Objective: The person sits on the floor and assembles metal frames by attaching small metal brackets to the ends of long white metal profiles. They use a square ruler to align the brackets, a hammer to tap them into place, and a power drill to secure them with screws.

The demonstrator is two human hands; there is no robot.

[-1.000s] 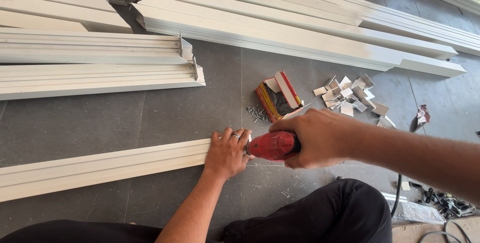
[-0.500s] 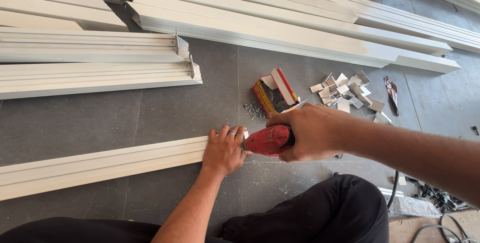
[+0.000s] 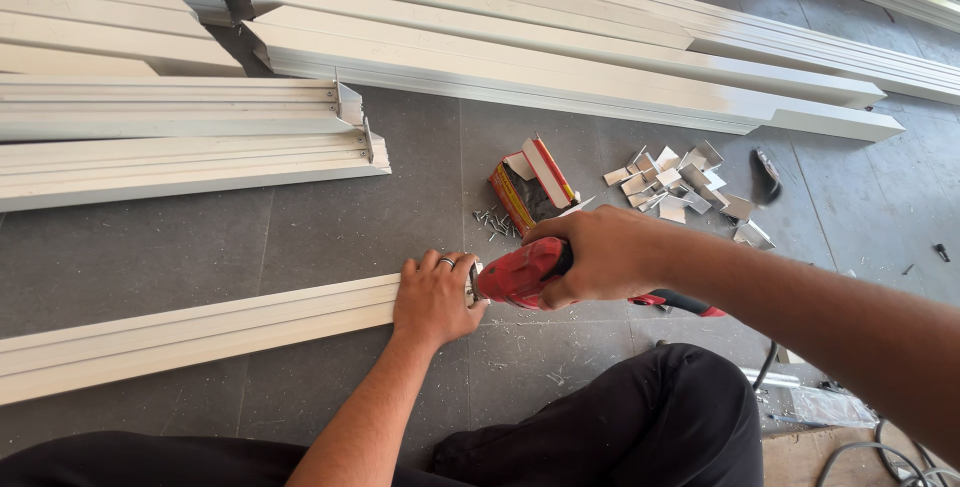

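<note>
A red power drill (image 3: 520,274) is gripped in the closed right hand (image 3: 597,254), its nose pointed at the end of a long white profile (image 3: 200,332) lying on the grey floor. That end is pressed down by the left hand (image 3: 435,297), fingers flat over it, just beside the drill's tip. Beyond the grip, an open small box (image 3: 530,187), loose screws (image 3: 492,220) and small metal brackets (image 3: 680,187) are spread.

Left hand (image 3: 436,297) pressing white profile (image 3: 200,332) end, right hand (image 3: 590,255) gripping red drill (image 3: 520,275) against it, screw box (image 3: 530,187) beyond the drill
</note>
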